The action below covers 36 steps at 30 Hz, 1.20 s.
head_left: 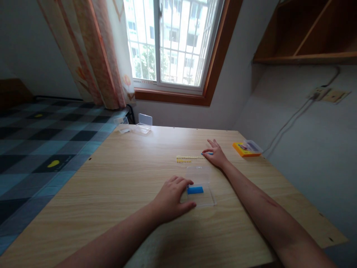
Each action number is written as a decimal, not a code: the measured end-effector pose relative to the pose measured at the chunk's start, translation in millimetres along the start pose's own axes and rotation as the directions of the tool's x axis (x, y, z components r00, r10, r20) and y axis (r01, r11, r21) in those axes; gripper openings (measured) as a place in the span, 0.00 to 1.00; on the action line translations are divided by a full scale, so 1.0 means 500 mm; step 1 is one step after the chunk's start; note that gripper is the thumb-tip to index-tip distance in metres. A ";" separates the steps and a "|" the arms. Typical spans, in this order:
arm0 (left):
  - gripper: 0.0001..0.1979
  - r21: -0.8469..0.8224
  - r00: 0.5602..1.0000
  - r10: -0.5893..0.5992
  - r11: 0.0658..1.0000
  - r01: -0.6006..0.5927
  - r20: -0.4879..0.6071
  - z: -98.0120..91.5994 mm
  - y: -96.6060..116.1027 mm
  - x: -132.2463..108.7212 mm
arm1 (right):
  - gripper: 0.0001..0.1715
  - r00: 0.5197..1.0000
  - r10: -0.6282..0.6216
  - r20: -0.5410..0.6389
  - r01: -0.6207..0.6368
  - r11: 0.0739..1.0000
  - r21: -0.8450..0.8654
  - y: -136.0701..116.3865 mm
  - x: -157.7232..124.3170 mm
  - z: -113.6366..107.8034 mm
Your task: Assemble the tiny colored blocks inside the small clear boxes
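A clear plastic box (209, 200) lies on the wooden table with its lid (197, 175) folded back. Inside sits a flat blue strip (195, 190). My left hand (174, 195) holds the box's left side, thumb at the near edge and forefinger at the far edge. Farther away, my right hand (216, 155) pinches a small blue piece (211, 153) between thumb and forefinger, the other fingers raised. Its exact kind is too small to make out. Rows of small yellow pieces (184, 159) lie just left of my right hand; their right end is close to my fingers.
An orange and yellow case (247, 149) with a clear cover stands near the table's right edge. Open clear boxes (143, 128) are at the far left corner. A bed with a checked cover (69, 130) adjoins on the left. A cable (290, 121) hangs along the right wall.
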State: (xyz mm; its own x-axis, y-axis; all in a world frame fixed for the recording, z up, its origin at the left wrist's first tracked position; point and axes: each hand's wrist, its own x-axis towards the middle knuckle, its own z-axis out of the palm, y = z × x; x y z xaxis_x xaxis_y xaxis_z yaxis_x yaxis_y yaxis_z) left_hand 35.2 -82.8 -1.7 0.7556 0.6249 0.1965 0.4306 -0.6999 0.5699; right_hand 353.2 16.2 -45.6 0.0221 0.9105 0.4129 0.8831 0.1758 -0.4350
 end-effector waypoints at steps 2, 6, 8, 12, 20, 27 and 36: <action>0.26 0.001 1.000 -0.008 1.000 0.008 0.004 0.001 0.000 0.000 | 0.06 1.000 -0.024 0.005 0.024 1.000 -0.006 -0.004 0.000 -0.001; 0.27 0.003 1.000 -0.006 1.000 0.006 0.001 0.002 -0.001 -0.001 | 0.06 0.998 -0.058 0.009 0.058 0.998 -0.012 -0.009 0.000 -0.002; 0.26 0.004 1.000 -0.001 1.000 0.001 -0.003 0.002 -0.001 -0.002 | 0.06 0.998 -0.066 0.008 0.066 0.998 -0.013 -0.010 -0.001 -0.002; 0.26 0.003 1.000 0.004 1.000 -0.004 -0.003 0.001 0.000 -0.003 | 0.06 0.998 -0.067 -0.007 0.067 0.998 -0.012 -0.012 -0.004 -0.003; 0.26 0.009 1.000 -0.013 1.000 0.013 0.015 -0.001 0.001 -0.003 | 0.08 0.979 -0.089 -0.183 0.097 0.995 0.037 -0.034 -0.027 -0.095; 0.26 -0.005 1.000 -0.016 1.000 0.016 0.008 -0.002 0.003 -0.002 | 0.04 0.937 -0.306 -0.167 0.324 0.941 0.097 -0.158 -0.172 -0.205; 0.26 0.010 0.999 -0.034 0.999 0.034 0.021 -0.004 0.008 -0.001 | 0.04 0.894 -0.446 0.049 0.434 0.887 0.159 -0.198 -0.265 -0.156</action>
State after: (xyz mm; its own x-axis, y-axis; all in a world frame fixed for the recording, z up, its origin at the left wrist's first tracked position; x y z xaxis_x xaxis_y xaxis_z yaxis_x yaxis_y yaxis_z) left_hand 35.5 -85.3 2.0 0.7509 0.6408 0.1601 0.4607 -0.6818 0.5682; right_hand 299.5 -150.8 5.3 -0.3970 0.7537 0.5238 0.7182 0.6104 -0.3341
